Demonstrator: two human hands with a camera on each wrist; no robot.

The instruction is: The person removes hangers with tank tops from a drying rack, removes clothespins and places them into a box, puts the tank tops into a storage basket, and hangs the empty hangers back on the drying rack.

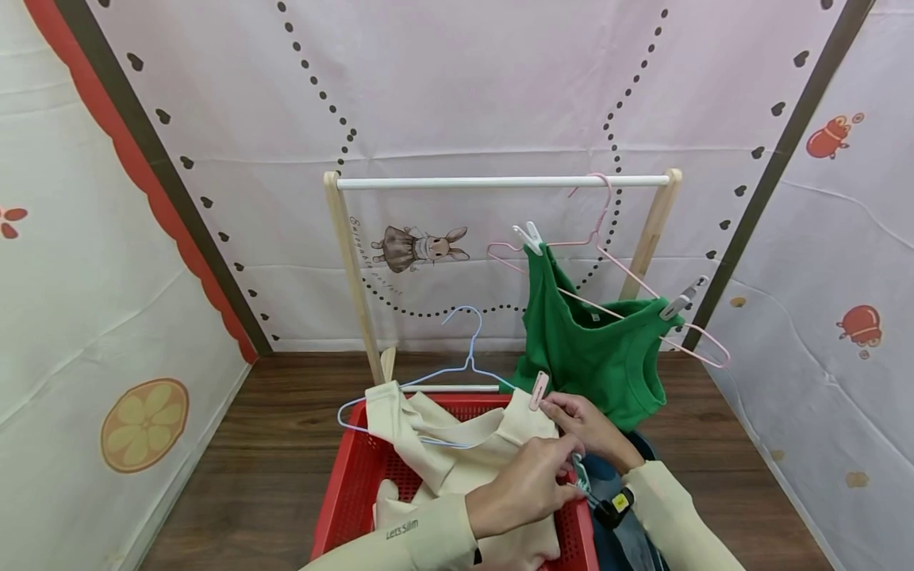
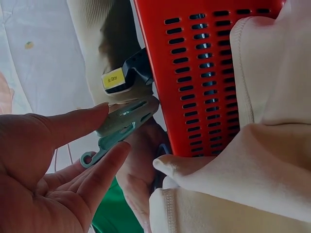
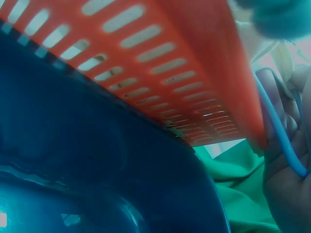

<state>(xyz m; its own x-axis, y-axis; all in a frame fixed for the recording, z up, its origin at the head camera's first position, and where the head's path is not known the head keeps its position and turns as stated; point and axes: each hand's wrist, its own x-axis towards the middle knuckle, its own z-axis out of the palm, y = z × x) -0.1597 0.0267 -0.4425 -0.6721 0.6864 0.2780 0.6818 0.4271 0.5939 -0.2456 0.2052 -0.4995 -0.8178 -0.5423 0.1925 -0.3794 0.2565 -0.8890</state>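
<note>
A cream garment [image 1: 435,460] hangs across a light blue hanger [image 1: 470,366], partly over a red basket [image 1: 334,492]. Its right shoulder carries a pale pink clothespin [image 1: 539,391]. Beside that clothespin my right hand [image 1: 596,432] grips the hanger's right end at the cloth; in the right wrist view the blue hanger [image 3: 282,128] crosses its palm. My left hand [image 1: 524,485], lower and nearer, pinches a teal clothespin [image 2: 124,121] between thumb and fingers, apart from the cloth.
A green top [image 1: 596,341] hangs from a pink hanger [image 1: 607,210] on the white rail [image 1: 500,182], with a white clothespin [image 1: 530,236] and a grey clothespin [image 1: 683,298]. A dark blue basin [image 1: 607,539] stands right of the basket.
</note>
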